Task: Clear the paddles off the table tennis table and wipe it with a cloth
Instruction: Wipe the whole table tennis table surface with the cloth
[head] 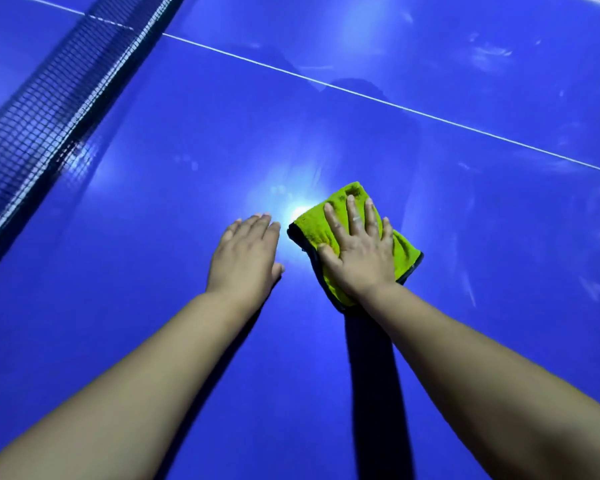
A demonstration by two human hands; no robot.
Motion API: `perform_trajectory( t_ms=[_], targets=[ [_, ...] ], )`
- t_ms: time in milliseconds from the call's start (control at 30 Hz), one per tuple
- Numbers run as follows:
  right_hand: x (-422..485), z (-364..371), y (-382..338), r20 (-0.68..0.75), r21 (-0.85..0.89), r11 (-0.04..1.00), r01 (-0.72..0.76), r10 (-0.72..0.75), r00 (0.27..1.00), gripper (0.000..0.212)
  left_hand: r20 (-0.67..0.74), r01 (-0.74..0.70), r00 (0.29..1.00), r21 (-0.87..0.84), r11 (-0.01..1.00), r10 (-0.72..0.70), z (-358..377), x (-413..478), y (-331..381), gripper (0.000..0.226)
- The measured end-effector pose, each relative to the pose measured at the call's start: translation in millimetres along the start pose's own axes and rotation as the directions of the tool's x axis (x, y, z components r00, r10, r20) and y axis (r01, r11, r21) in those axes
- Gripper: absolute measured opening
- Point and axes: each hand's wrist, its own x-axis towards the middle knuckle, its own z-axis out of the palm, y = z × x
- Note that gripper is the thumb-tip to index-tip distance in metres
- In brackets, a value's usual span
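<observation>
**Both palms flat on the blue tabletop, cloth under the right**

My right hand [359, 251] lies flat, fingers spread, pressing a folded yellow-green cloth [347, 237] with a dark border against the table tennis table [153, 341]. The hand does not grip the cloth; the palm and fingers rest open on top of it, and cloth shows past the fingertips, to both sides of the hand and beneath the wrist. My left hand [246, 258] is also open and empty, palm down, fingers together, just beside the cloth's left edge and apart from it. A bright glare spot [297, 213] sits on the surface between the two hands. The cloth lies in the middle of the visible half, well away from the net [49, 98], which runs diagonally along the tabletop's left side. A thin white centre line [395, 103] crosses the tabletop beyond the cloth. Pale smears [489, 53] mark the surface toward the far right corner. Both forearms are bare.
</observation>
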Motion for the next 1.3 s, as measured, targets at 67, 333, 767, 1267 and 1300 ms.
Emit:
perform_trajectory(
  t_ms=[67,333,767,1267,1300],
  targets=[
    [-36.9,7.4,-16.0,0.013,-0.002,1.000,0.013,-0.013,1.000,0.073,-0.004,0.028,1.000,-0.049,0.998,-0.028,2.7,-44.2,-12.0,0.068],
    [-186.6,35.9,-83.6,-0.039,-0.020,0.994,0.106,-0.107,0.993,0.070,0.020,0.229,0.973,-0.189,0.955,-0.229,15.0,-190.6,-53.4,0.065],
    [-320.3,49.3,-66.5,-0.017,0.013,0.940,0.341,-0.341,0.940,0.073,0.112,0.035,0.994,-0.191,0.981,-0.014,25.4,-254.2,8.0,0.066],
    [-118.8,19.1,68.4,-0.003,0.028,0.978,0.206,-0.206,0.979,0.070,0.056,0.025,0.998,-0.147,0.989,-0.016,27.9,-92.3,98.8,0.067],
    [-99.1,16.1,80.0,0.000,0.019,0.981,0.191,-0.191,0.982,0.070,0.061,0.017,0.998,-0.144,0.989,-0.009,27.7,-76.2,108.0,0.070]
  ],
)
